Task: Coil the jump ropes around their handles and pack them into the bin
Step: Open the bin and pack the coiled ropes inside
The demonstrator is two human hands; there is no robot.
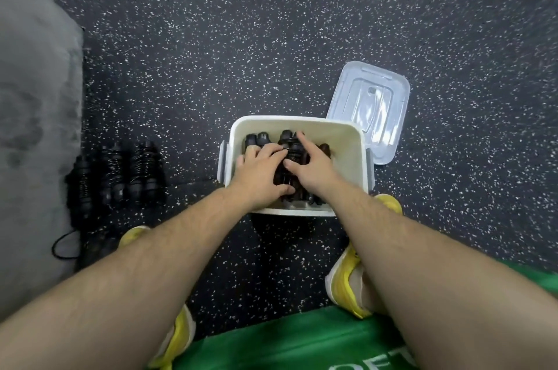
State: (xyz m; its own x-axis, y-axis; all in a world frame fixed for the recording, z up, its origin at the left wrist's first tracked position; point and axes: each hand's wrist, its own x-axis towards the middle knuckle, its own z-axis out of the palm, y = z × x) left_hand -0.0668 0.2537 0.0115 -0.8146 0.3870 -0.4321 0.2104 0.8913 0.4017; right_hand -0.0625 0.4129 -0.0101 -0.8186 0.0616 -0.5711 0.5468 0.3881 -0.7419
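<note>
A white bin (347, 140) stands on the speckled black floor (241, 37), straight ahead of the person. Its clear lid (371, 104) lies off it on the floor, touching the bin's far right corner. Coiled black jump ropes (256, 138) lie side by side inside the bin, packed against its left wall and reaching to about the middle; the right part of the bin shows bare white.

Both hands are down in the bin on top of these bundles. The left hand (262, 170) lies palm down with its fingers spread and fairly straight across the ropes, pressing rather than clutching. The right hand (311, 164) is just beside it, the forefinger stretched toward the far wall and the thumb splayed to the left; its other fingers are hidden, so I cannot tell whether it grasps a bundle or only rests on it.

More coiled ropes (139, 170) stand in a row on the floor well to the left of the bin, beside the edge of a grey mat (36, 98). A loose black loop (60, 244) lies nearer the person. Yellow shoes (344, 285) and green clothing (287, 342) fill the near edge.
</note>
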